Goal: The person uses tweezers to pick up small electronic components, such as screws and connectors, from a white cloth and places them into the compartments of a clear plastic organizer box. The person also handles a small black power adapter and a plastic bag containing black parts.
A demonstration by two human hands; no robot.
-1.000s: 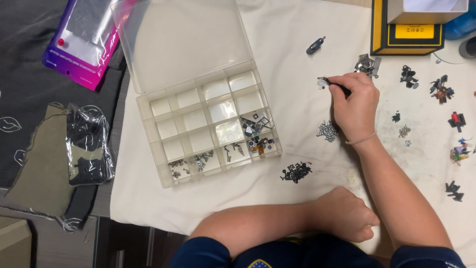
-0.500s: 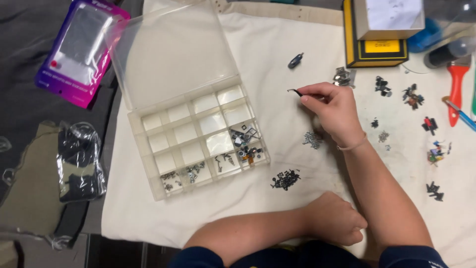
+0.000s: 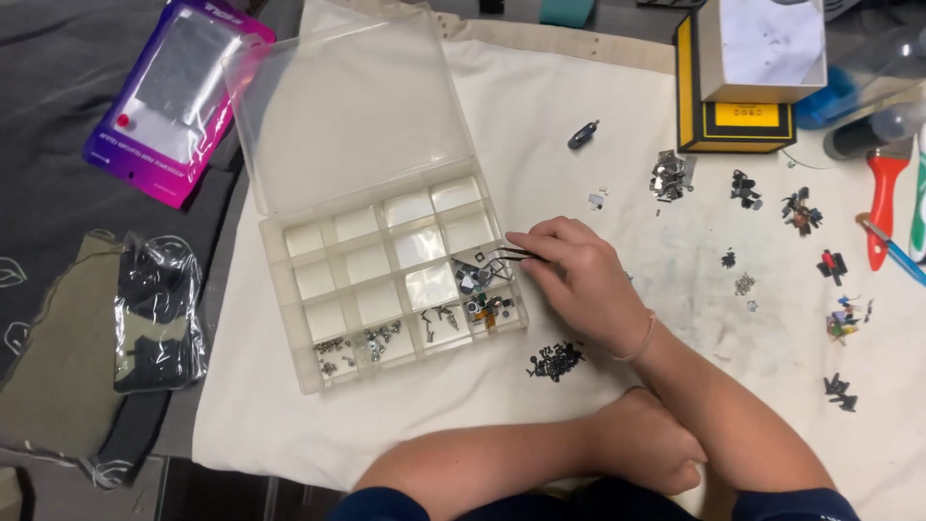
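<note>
1. Nearest, the left hand lies clenched in a fist on the white cloth, holding nothing.
2. The right hand pinches black tweezers, tips over a right-side compartment of the clear organizer box; a loosened pinch could drop whatever they carry into the wrong cell.
3. The wrist hangs just above the black screw pile and might scatter it.
</note>
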